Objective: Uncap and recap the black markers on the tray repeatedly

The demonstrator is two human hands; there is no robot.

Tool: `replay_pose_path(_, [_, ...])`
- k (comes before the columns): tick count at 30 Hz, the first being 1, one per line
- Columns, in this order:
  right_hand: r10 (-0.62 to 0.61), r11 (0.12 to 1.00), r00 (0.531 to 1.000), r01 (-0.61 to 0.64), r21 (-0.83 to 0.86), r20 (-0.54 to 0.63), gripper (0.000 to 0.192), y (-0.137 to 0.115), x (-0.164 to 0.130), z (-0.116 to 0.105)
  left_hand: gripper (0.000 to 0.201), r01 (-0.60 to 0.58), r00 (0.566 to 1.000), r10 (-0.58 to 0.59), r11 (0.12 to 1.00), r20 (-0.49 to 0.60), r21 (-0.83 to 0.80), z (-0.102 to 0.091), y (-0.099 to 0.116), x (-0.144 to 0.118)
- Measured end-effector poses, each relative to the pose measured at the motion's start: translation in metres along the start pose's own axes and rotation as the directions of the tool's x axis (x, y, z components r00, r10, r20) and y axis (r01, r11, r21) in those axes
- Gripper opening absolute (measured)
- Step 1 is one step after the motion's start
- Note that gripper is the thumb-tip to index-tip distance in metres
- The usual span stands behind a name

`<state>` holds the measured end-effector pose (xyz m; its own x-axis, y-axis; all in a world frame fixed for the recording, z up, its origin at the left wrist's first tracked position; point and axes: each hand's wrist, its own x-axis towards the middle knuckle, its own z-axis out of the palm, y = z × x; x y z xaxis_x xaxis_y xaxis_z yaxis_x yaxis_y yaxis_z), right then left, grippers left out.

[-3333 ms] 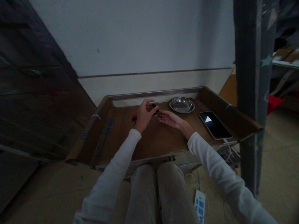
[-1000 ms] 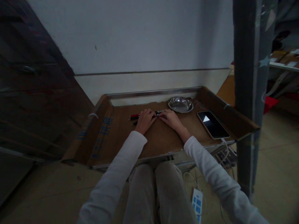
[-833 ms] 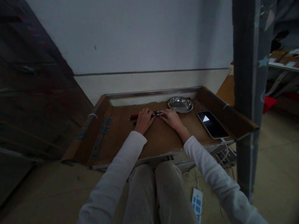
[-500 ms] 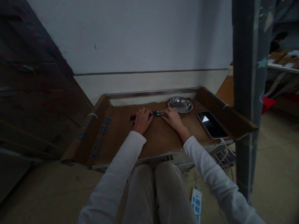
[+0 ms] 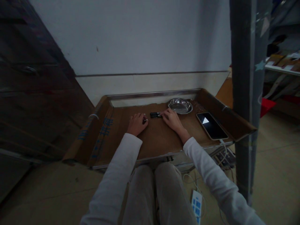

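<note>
On the brown cardboard of the tray, my left hand is closed with its fingers curled. A slim dark pen with a pale tip shows at its thumb side; the rest is covered by the hand. To the right, short black pen pieces with silvery ends lie side by side, pointing at my right hand. The thumb and fingertips of that hand pinch their right ends. A gap separates the pieces from my left hand.
Behind my right hand stands a round metal dish. A phone with a white cable lies at the right. Folded cardboard walls edge the tray, and a grey post rises beyond. A power strip is on the floor.
My left hand has moved left and slightly nearer, away from the pen pieces. The red and black ends that stuck out beyond it no longer show. My right hand has hardly moved.
</note>
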<state>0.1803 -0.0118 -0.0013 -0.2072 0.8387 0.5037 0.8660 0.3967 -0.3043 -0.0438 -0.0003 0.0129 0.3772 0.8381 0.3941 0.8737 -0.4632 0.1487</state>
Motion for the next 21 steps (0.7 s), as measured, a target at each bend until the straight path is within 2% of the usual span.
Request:
replay_pose_path(3, [-0.006, 0.999, 0.998, 0.008, -0.031, 0.059, 0.024, 0.000, 0.000, -0.001, 0.014, -0.028, 1.000, 0.028, 0.997, -0.011, -0.070, -0.001, 0.002, 0.000])
replay_pose_path(8, [0.000, 0.999, 0.997, 0.004, -0.046, 0.082, 0.025, 0.002, 0.000, -0.001, 0.018, -0.040, 0.997, 0.018, 0.942, -0.069, -0.333, -0.002, 0.011, 0.000])
replay_pose_path(10, [0.001, 1.000, 0.999, -0.002, 0.015, 0.052, 0.024, 0.000, 0.000, -0.001, 0.023, -0.055, 0.996, 0.019, 0.898, -0.086, -0.436, 0.001, 0.013, 0.001])
replay_pose_path(13, [0.013, 0.971, 1.000, -0.012, 0.239, -0.005, 0.025, -0.005, 0.001, 0.002, 0.038, -0.096, 0.993, 0.048, 0.843, -0.104, -0.530, 0.006, 0.015, 0.004])
replay_pose_path(16, [0.060, 0.855, 0.998, -0.056, 0.516, 0.007, 0.030, -0.013, 0.002, 0.006, 0.044, -0.145, 0.989, 0.101, 0.821, -0.110, -0.552, 0.011, 0.017, 0.005])
replay_pose_path(21, [0.115, 0.547, 0.974, -0.226, 0.806, 0.195, 0.030, -0.021, 0.005, 0.013, 0.040, -0.177, 0.983, 0.127, 0.837, -0.130, -0.518, 0.013, 0.021, 0.005])
